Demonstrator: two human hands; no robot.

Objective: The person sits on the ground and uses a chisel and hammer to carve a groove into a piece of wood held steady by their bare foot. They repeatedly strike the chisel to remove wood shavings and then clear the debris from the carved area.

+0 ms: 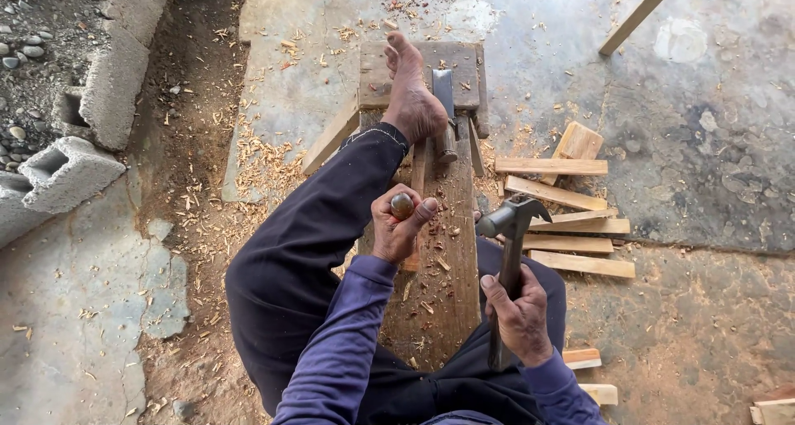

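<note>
I sit astride a low wooden bench [455,193]. My left hand [397,226] is shut around the round brown handle of a chisel [402,206], held upright over a narrow wood strip [418,172] on the bench. My right hand [520,313] grips a claw hammer [509,226] by its dark handle, its metal head raised just right of the chisel. My bare left foot [411,94] rests on the bench's far end, beside a flat metal blade tool [445,115].
Cut wooden slats [563,218] lie stacked on the concrete to the right of the bench. Wood shavings [257,164] litter the ground on the left. Grey concrete blocks [70,172] stand at far left. A wooden leg [638,15] slants at top right.
</note>
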